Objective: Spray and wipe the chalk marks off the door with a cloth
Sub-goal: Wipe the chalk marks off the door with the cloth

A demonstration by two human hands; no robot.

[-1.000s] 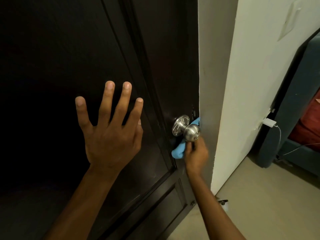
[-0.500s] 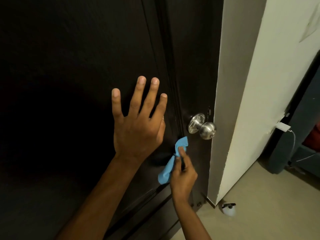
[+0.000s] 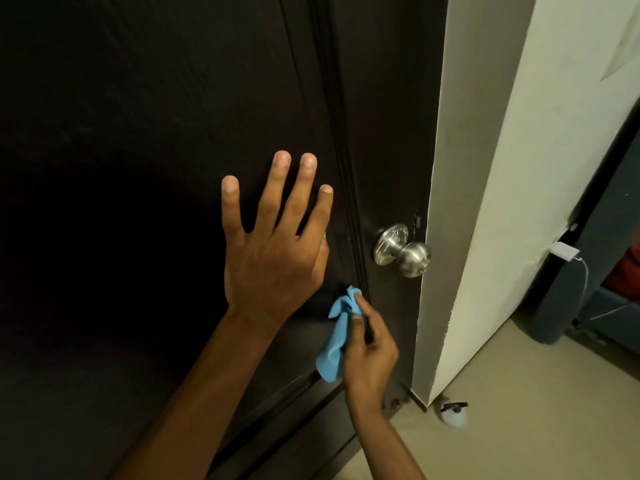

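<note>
Dark wood-grain door [image 3: 173,116] fills most of the view, matte w/ raised panel moulding running down just left of the knob [image 3: 403,251]; pale wall [image 3: 519,202] edge sits right of the knob, beige floor below it. Knob is brushed metal, round, on a disc rose.

Left hand [image 3: 273,244] lies flat on the door panel, left of the knob, fingers straight & spread, holding nothing. Right hand [image 3: 367,344], below the knob, has its grip pinched on a blue cloth [image 3: 334,344]: soft, crumpled, top bunch touching the door by the moulding, rest hanging limp.

Step, as I judge it: wiping stage, working the strip below the knob. No chalk marks visible on this dark surface, too dim to say if any are left. Next move prob. needs firmer cloth contact along the moulding groove, left hand bracing.

Small white spray bottle [image 3: 453,414] w/ black top is on the floor, below the knob near the wall corner.
</note>
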